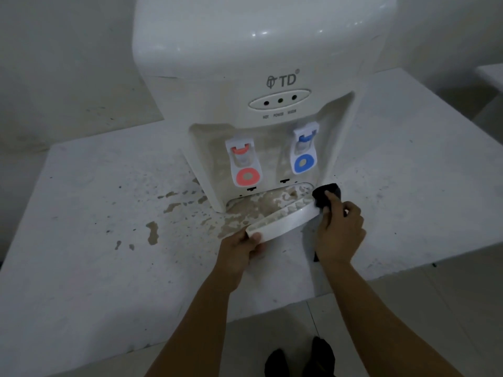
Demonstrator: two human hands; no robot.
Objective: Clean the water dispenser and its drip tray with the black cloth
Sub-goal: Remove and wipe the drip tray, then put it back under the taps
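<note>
Glossy curved drip tray [283, 223], wadded black cloth [325, 195]

Both forearms bare to the frame's near edge, no sleeves visible. Left hand [241, 247] and right hand [339, 232]: no gloves, rings, watch or wristbands visible. Short nails as far as can be told. Near bottom edge, two dark feet [300, 359], black socks or shoes, can't tell which. Dim light, finer detail unreadable.
</note>
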